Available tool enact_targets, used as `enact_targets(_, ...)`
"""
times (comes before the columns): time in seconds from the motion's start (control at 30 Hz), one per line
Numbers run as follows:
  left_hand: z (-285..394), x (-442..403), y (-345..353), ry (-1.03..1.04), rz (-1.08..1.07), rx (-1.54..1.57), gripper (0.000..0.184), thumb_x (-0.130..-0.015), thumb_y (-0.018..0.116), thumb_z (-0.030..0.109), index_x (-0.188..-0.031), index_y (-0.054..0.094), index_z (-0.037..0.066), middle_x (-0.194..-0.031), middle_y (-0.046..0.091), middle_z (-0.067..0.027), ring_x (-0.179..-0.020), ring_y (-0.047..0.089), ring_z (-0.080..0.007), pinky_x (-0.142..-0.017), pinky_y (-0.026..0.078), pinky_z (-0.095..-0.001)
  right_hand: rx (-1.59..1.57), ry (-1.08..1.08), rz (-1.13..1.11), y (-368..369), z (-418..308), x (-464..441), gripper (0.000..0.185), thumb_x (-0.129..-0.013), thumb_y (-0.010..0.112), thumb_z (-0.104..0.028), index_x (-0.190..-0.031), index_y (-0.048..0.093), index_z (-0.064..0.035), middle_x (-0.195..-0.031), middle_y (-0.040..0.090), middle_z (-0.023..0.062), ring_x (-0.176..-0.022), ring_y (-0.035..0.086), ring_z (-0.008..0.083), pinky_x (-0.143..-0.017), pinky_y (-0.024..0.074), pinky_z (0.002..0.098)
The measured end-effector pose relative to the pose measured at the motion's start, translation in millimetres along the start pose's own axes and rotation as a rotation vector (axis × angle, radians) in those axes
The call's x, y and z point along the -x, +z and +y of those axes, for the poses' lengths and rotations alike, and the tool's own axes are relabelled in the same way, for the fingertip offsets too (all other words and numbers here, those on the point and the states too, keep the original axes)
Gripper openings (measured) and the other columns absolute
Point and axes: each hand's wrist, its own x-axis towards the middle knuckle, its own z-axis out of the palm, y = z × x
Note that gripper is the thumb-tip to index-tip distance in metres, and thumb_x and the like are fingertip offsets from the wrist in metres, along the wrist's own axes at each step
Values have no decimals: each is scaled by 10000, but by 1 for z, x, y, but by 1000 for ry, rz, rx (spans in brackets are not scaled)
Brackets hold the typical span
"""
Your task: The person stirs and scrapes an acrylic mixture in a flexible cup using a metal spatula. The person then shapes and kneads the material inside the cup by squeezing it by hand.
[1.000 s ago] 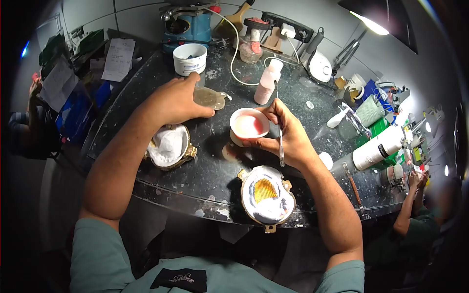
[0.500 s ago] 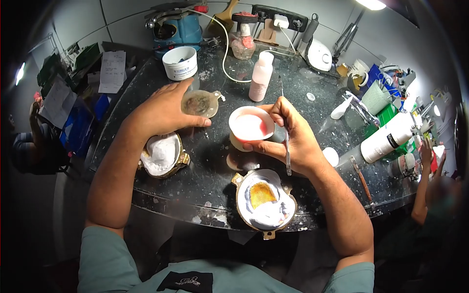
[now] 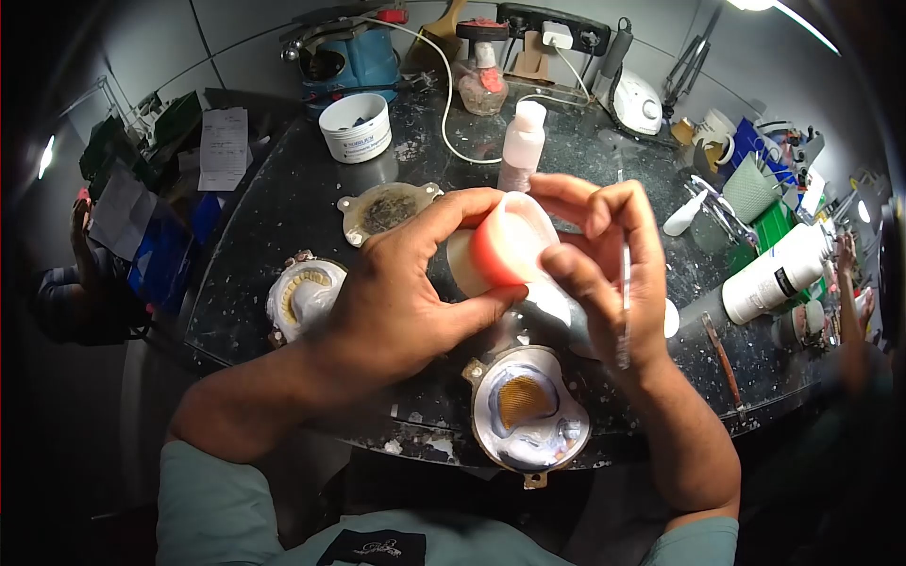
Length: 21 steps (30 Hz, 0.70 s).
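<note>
My left hand (image 3: 406, 283) grips a small white cup (image 3: 517, 236) with pink material inside, tilted on its side above the bench. Beside the cup, my right hand (image 3: 613, 274) holds a thin metal spatula (image 3: 625, 302) upright, fingers curled around it. Below the cup lies a brass-rimmed flask half (image 3: 530, 410) with white plaster and a gold mesh. Another flask half (image 3: 304, 294), its plaster showing a tooth-shaped arch, sits left of my left forearm. A metal flask lid (image 3: 387, 212) lies behind my left hand. A bottle of pink powder (image 3: 522, 146) stands behind the cup.
A white tub (image 3: 357, 132) stands at the back left by a blue machine (image 3: 344, 66). To the right are a large white bottle (image 3: 774, 274), a brown-handled tool (image 3: 725, 368) and a mesh holder (image 3: 748, 193). Other people's arms show at both far edges.
My left hand has moved from beside the lid to the cup and taken hold of it. The cup has tipped sideways. My right hand has let go of the cup and keeps the spatula.
</note>
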Motion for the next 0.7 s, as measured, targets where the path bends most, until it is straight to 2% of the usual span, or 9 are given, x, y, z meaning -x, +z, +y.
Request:
enact_targets(0.07,-7,-1,4,-99,3,401,631,-787,802,97,-1334,514,-27,-1257,619,-138,-1173,598,-197,-1023,477,-341,103,-61,62,-1,-8,-3,300,-981,597,-299,-1040,401,-80,-1250,601,228,-1166,608,273,-980,494,396)
enact_targets(0.1,-8,-2,4,-146,4,598,603,-809,779,98,-1332,511,-38,-1252,620,-141,-1170,595,-191,-1023,478,-336,218,-66,98,-6,-11,-4,338,-1048,447,-427,-1055,408,-91,-1241,621,237,-1176,614,297,-974,491,411)
enact_targets(0.13,-1,-1,-2,-161,-29,573,569,-865,629,151,-1361,469,-78,-1276,598,-199,-1193,593,-250,-1065,462,-419,209,-27,123,-13,-9,-6,441,-1062,288,-512,-1049,422,-91,-1212,650,221,-1125,644,282,-920,500,387)
enact_targets(0.23,-8,0,-5,-370,-84,1219,642,-842,527,209,-1399,424,-94,-1289,580,-236,-1198,593,-311,-1100,424,-529,121,0,165,-25,-8,-5,447,-1058,335,-409,-1217,508,-29,-976,645,121,-911,649,195,-800,524,327)
enact_targets(0.27,-3,1,-1,-394,-58,1218,720,-790,474,234,-1421,392,-103,-1283,573,-270,-1206,580,-367,-1118,373,-612,135,5,185,-22,-9,-5,438,-1050,351,-376,-1251,508,-20,-943,627,107,-881,639,185,-788,527,320)
enact_targets(0.3,-3,3,2,-304,-56,1216,669,-811,555,151,-1422,411,-79,-1228,607,-233,-1158,612,-315,-1074,449,-545,150,9,204,-15,-14,-5,434,-1042,368,-342,-1285,508,-11,-910,608,93,-852,629,175,-776,531,312)
enact_targets(0.4,18,8,-1,-275,55,436,737,-707,852,-14,-1330,457,-13,-1086,629,-84,-1042,643,-171,-899,552,-368,166,-64,191,-4,-22,-4,453,-990,463,-216,-1371,434,27,-982,662,149,-914,673,225,-775,554,312)
enact_targets(0.47,12,10,3,-92,129,324,684,-730,881,69,-1274,470,11,-1075,605,-61,-1039,621,-165,-925,511,-339,171,-126,143,-3,-22,1,444,-965,529,-183,-1337,412,30,-1060,697,208,-1002,701,283,-769,569,328)
enact_targets(0.7,-5,4,-1,304,99,-180,662,-755,867,60,-1292,482,14,-1195,544,-93,-1135,556,-182,-989,458,-324,75,-193,111,-6,-19,3,229,-941,642,-23,-1155,571,14,-1001,719,149,-926,704,175,-735,559,264)
